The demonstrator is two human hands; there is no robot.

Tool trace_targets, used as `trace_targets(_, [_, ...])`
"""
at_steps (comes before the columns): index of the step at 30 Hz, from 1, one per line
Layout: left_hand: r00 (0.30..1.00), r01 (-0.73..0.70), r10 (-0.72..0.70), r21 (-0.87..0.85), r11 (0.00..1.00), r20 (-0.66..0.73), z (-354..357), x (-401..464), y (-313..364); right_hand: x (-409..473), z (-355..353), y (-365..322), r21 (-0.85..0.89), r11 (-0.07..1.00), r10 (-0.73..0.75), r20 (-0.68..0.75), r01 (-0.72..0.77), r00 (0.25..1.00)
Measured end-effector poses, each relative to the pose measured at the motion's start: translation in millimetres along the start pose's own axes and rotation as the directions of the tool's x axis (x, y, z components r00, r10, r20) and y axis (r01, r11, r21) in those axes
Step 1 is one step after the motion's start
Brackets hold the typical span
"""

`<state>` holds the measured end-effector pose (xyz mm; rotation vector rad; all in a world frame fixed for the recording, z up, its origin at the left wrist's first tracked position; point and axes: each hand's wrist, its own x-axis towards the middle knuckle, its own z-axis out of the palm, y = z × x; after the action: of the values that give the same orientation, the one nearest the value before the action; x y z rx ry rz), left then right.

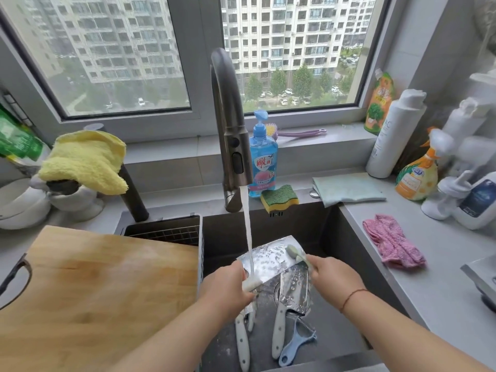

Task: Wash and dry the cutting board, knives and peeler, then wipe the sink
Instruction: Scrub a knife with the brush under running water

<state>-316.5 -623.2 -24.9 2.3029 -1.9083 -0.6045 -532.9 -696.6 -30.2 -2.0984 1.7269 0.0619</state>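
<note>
1. The left hand (228,287) grips the white handle of a cleaver (271,260), holding it flat over the sink (349,264), directly under the tap (230,124).
2. Water (248,232) runs from the tap onto the cleaver's blade near its handle.
3. The right hand (332,275), to the right of the tap's stream, has its fingers closed around a pale green brush (295,253), whose head rests on the wet blade.
4. Below the tap, on the sink floor, lie a knife (291,299) with a dimpled blade, a second knife (243,342) left of it, and a blue peeler (298,342) touching the dimpled knife's right side.
5. A wooden board (99,291) lies left of the tap, over the sink's left part, its far edge against a drain basket (166,229).
6. Just right of the tap stand a blue soap bottle (263,162) and a green-and-yellow sponge (279,198).
7. Further right of the tap, on the surface, lie a pale green cloth (349,189) and a pink cloth (391,242).
8. A yellow cloth (86,162) hangs left of the tap.
</note>
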Motion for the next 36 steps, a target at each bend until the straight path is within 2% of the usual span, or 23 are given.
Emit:
trace_targets(2, [1.000,-0.012,0.012,0.027,1.000,-0.002,0.1,-0.8,-2.2,-11.5,3.2,-5.9,0.060,0.997,-0.057,0.053,0.054,0.997])
trace_targets(4, [1.000,-0.012,0.012,0.040,0.999,-0.003,1.5,-1.9,-2.8,-29.7,7.8,-23.5,0.183,0.970,-0.183,0.120,0.159,0.976])
trace_targets(6, [1.000,-0.003,0.004,0.043,0.999,-0.007,1.8,-3.8,-2.0,-35.9,13.6,-35.4,0.211,0.955,-0.238,0.118,0.209,0.964])
trace_targets(8, [1.000,-0.002,0.002,0.030,1.000,-0.014,1.3,-5.0,-1.8,-22.8,16.1,-31.1,0.142,0.974,-0.184,0.056,0.174,0.981])
trace_targets(10, [1.000,-0.010,0.011,0.033,0.999,-0.026,-1.0,-5.5,-3.7,-9.8,12.8,-18.1,0.055,0.995,-0.078,0.000,0.078,0.997])
trace_targets(12, [0.999,-0.025,0.027,0.063,0.998,-0.030,-3.8,-5.6,-6.0,-8.3,8.8,-7.2,0.006,0.999,-0.033,-0.012,0.033,0.999])
trace_targets(14, [0.999,-0.033,0.035,0.090,0.995,-0.023,-6.3,-5.9,-8.6,-18.3,7.5,-11.8,0.032,0.997,-0.073,0.039,0.072,0.997])
trace_targets(16, [0.999,-0.032,0.033,0.095,0.995,-0.009,-6.5,-5.9,-9.2,-32.7,11.1,-27.0,0.127,0.976,-0.187,0.098,0.174,0.977])
trace_targets(18, [0.999,-0.032,0.032,0.093,0.995,-0.003,-6.5,-6.7,-7.0,-37.3,15.9,-41.1,0.177,0.958,-0.248,0.103,0.227,0.963])
trace_targets(20, [0.999,-0.034,0.035,0.086,0.996,-0.014,-7.4,-7.3,-3.4,-24.6,16.1,-40.0,0.145,0.969,-0.211,0.047,0.202,0.976])
trace_targets(24, [0.998,-0.038,0.041,0.084,0.996,-0.038,-10.7,-7.8,0.5,-3.0,6.7,-21.7,0.011,0.998,-0.060,-0.044,0.060,0.997])
trace_targets(29, [0.998,-0.047,0.050,0.119,0.992,-0.025,-10.3,-8.5,0.9,-22.8,12.3,-47.0,0.186,0.954,-0.248,0.052,0.235,0.967])
trace_targets(31, [0.997,-0.060,0.064,0.116,0.992,-0.038,-10.6,-9.0,2.4,-13.9,12.0,-47.7,0.156,0.963,-0.225,0.004,0.222,0.974])
trace_targets(34, [0.995,-0.075,0.082,0.120,0.990,-0.051,-11.9,-8.1,4.5,3.4,6.5,-36.5,0.020,0.993,-0.113,-0.080,0.115,0.990])
trace_targets(36, [0.995,-0.082,0.089,0.136,0.987,-0.046,-11.9,-6.3,4.7,2.8,5.0,-37.1,0.022,0.994,-0.102,-0.060,0.104,0.993])
